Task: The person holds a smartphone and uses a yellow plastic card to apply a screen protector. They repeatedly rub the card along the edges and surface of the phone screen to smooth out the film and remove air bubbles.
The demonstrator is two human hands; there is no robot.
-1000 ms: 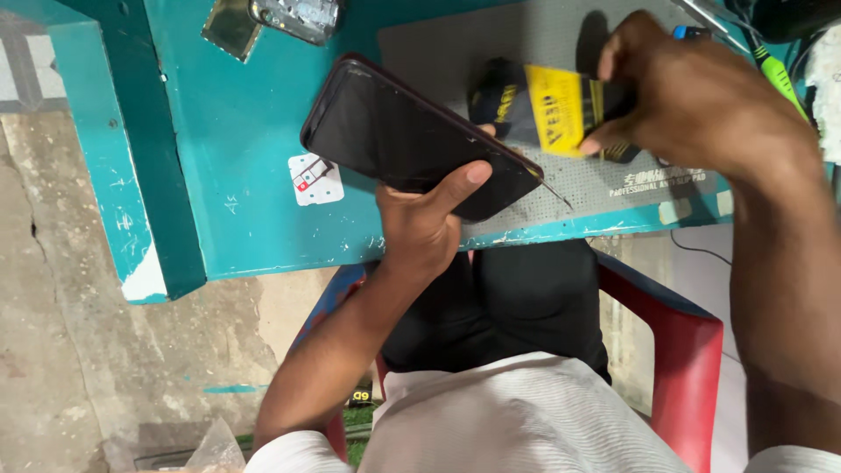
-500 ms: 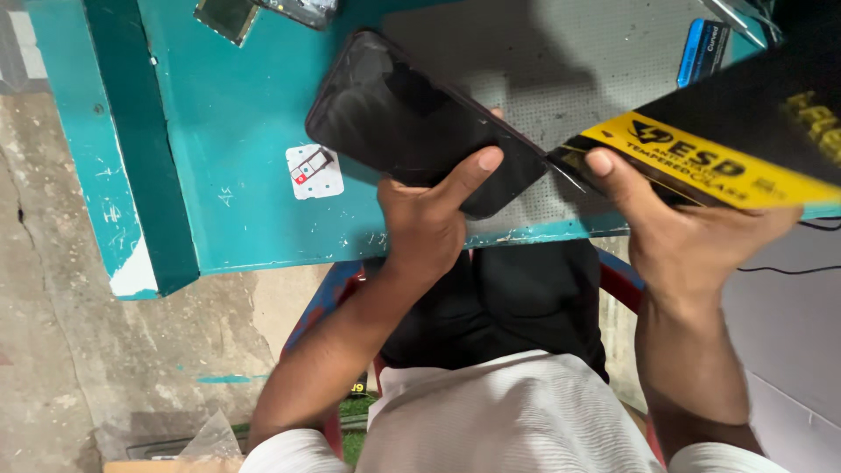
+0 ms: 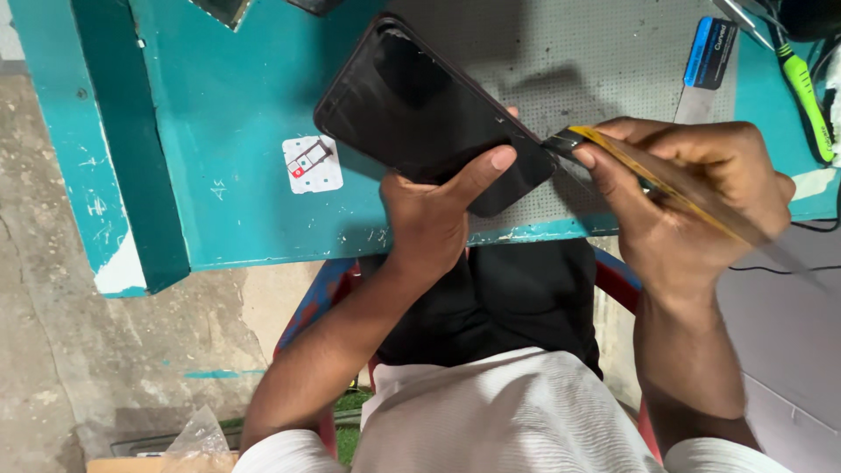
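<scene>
A: Holding the black phone (image 3: 434,109) tilted above the grey mat (image 3: 604,79), the left hand (image 3: 434,215) is wrapped round its lower end, thumb laid across the dark face and 1 fingertip showing past the far edge.

B: And the right hand (image 3: 692,197)?

A: Closed in a pinch on a thin yellow-and-black flat tool (image 3: 631,158). Its dark tip touches the phone's lower right corner, just beside the left thumb. The far end of the tool is blurred, so I cannot tell its full shape.

B: How far along does the work look?

A: Early, I'd judge. The phone appears to be in 1 piece, with no visible gap along the edges and nothing lifted. The tip is only at the seam. Whether it has slipped in at all, I cannot tell.

B: Anything already taken out?

A: A small card tray (image 3: 311,158) lies on a white sticker on the teal table (image 3: 228,105), well apart from the phone to its left. That hints 1 part is already removed, though that's a guess.

B: What else is around?

A: A blue-handled flat blade (image 3: 705,61) rests at the mat's right edge, with a green-handled tool (image 3: 810,101) near it. Below the table edge are the person's dark lap, a red chair (image 3: 626,289) and a concrete floor (image 3: 79,368).
</scene>
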